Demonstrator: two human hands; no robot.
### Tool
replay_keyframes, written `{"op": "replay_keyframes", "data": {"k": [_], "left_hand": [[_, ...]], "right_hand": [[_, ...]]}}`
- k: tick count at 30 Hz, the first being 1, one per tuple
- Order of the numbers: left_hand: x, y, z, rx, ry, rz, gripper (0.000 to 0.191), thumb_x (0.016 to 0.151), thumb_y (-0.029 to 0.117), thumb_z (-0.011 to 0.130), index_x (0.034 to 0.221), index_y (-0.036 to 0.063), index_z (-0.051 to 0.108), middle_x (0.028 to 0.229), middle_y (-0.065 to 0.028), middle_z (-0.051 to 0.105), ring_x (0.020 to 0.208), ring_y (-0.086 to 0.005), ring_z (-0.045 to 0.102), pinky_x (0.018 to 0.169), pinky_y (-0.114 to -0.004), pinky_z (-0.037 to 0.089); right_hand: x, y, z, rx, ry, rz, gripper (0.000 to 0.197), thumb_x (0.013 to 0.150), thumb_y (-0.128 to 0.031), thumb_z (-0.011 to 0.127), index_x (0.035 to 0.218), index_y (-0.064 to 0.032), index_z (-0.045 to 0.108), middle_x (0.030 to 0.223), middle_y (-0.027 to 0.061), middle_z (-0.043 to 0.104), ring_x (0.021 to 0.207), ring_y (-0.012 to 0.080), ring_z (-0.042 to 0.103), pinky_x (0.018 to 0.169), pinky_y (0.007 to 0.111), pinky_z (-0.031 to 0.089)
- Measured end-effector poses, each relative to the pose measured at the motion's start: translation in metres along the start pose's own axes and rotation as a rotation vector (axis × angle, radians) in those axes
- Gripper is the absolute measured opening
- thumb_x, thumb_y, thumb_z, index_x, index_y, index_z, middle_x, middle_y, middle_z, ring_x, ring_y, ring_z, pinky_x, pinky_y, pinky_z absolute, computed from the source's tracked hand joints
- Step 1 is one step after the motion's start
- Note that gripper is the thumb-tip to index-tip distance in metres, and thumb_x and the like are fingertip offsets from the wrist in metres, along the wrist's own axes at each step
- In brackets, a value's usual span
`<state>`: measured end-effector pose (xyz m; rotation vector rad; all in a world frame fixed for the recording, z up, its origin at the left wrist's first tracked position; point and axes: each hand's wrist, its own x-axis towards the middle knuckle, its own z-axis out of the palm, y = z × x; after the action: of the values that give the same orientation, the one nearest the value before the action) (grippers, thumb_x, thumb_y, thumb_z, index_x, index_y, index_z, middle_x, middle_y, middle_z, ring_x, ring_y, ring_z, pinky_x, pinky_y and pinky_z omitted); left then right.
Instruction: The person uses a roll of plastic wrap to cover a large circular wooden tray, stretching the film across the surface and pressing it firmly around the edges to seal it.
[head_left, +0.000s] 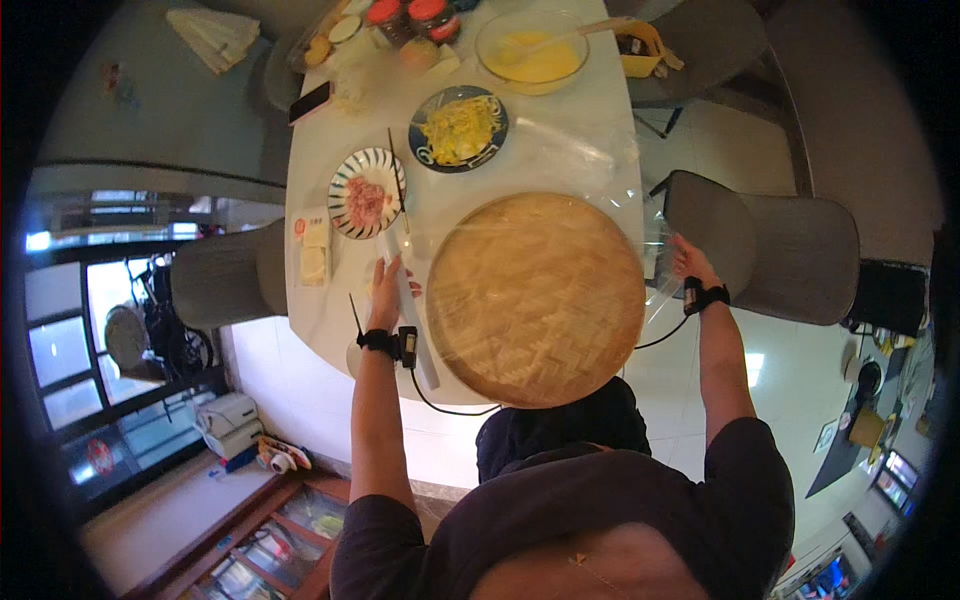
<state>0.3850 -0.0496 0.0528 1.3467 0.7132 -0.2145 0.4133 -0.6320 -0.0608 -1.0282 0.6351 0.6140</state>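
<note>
Clear plastic film (600, 236) stretches over a round woven bamboo tray (536, 300) at the table's near edge. My right hand (691, 261), beyond the table's right edge, grips the film's end. To the left of the tray, my left hand (391, 291) is on a long white film box or roll (412, 319); its exact grip is hard to make out. Just beyond that hand, a striped plate (337, 184) holds raw minced meat (366, 201), with chopsticks (397, 180) across its right side. A dark plate (491, 154) carries shredded yellow food (459, 129).
At the table's far side are a glass bowl of yellow liquid (532, 56) and red-lidded jars (429, 19). A phone (311, 103) lies at the left edge, a package of pale wrappers (313, 251) nearer. Grey chairs (795, 247) flank the table; wrist cables hang near the tray.
</note>
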Motion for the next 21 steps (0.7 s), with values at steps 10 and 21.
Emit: {"op": "replay_keyframes", "data": {"k": [10, 21], "left_hand": [[-0.064, 0.038, 0.011, 0.189, -0.192, 0.187, 0.027, 0.086, 0.021, 0.048, 0.108, 0.0081, 0.039, 0.073, -0.0059, 0.05, 0.053, -0.015, 0.053, 0.049, -0.027, 0.046], [-0.135, 0.047, 0.053, 0.008, -0.34, 0.243, 0.028, 0.084, 0.014, 0.046, 0.109, 0.0046, 0.039, 0.074, -0.0055, 0.05, 0.064, -0.0146, 0.053, 0.061, -0.028, 0.048]], "right_hand": [[-0.101, -0.098, 0.135, -0.813, 0.123, -0.734, 0.042, 0.085, -0.026, 0.051, 0.12, -0.0047, 0.042, 0.115, 0.0103, 0.048, 0.107, 0.022, 0.045, 0.092, 0.033, 0.034], [-0.073, 0.014, 0.403, -0.798, -0.845, -0.551, 0.029, 0.083, -0.015, 0.055, 0.108, -0.0019, 0.05, 0.099, 0.0056, 0.055, 0.094, 0.0128, 0.05, 0.082, 0.027, 0.04]]}}
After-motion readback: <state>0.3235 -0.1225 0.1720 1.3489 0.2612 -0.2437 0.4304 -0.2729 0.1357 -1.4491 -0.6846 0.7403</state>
